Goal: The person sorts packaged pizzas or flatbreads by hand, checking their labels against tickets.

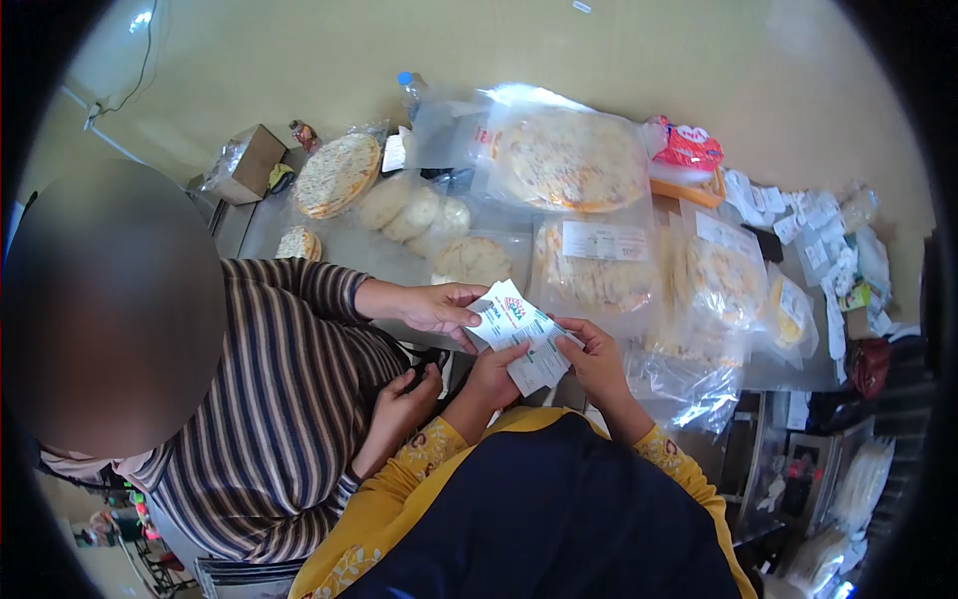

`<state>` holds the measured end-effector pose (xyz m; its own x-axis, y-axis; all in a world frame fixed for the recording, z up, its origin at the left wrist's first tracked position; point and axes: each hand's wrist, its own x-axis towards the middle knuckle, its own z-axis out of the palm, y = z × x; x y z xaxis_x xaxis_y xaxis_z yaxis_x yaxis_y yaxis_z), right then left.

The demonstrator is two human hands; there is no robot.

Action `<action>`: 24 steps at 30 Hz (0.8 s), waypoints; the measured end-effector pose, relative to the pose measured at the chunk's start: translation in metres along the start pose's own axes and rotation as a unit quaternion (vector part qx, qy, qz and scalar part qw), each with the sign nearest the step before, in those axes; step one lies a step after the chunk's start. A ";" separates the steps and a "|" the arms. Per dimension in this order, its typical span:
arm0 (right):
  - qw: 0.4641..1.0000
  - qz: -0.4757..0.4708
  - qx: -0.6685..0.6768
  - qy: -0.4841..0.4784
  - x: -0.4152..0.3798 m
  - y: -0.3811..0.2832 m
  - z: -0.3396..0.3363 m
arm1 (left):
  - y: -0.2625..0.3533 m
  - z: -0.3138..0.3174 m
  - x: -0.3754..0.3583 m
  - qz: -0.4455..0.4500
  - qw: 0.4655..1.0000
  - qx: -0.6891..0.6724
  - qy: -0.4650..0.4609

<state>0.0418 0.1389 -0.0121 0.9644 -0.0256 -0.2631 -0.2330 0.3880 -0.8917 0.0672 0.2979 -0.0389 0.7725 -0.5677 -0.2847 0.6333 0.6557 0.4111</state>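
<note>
Left hand [496,371] and right hand [596,357] are both pinching a small stack of printed labels [521,333], fanning them chest-high for reading. A co-worker's hand [439,305] in a striped sleeve is gripping the stack's far edge too. Beyond, bagged flatbreads [574,160] are crowding the counter [349,245], with loose label slips [813,225] far right.

Bagged flatbreads [574,160] across table [349,245]; cardboard box [244,160] far left; red packet [687,148]; water bottle [411,92].
</note>
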 end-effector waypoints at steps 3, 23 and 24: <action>0.997 -0.049 -0.065 0.012 -0.006 -0.004 0.000 | 0.000 0.015 0.002 -0.010 1.000 -0.017 -0.012; 0.988 -0.064 -0.099 0.100 -0.054 -0.023 -0.045 | -0.028 0.074 0.044 -0.115 0.984 0.107 -0.083; 0.980 -0.087 -0.143 0.112 -0.060 -0.027 -0.051 | -0.033 0.076 0.048 -0.125 0.983 0.108 -0.080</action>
<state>-0.0161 0.0834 0.0089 0.9488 -0.2819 -0.1427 -0.1228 0.0871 -0.9886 0.0803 0.2111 0.0001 0.5657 -0.7798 -0.2681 0.7647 0.3745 0.5244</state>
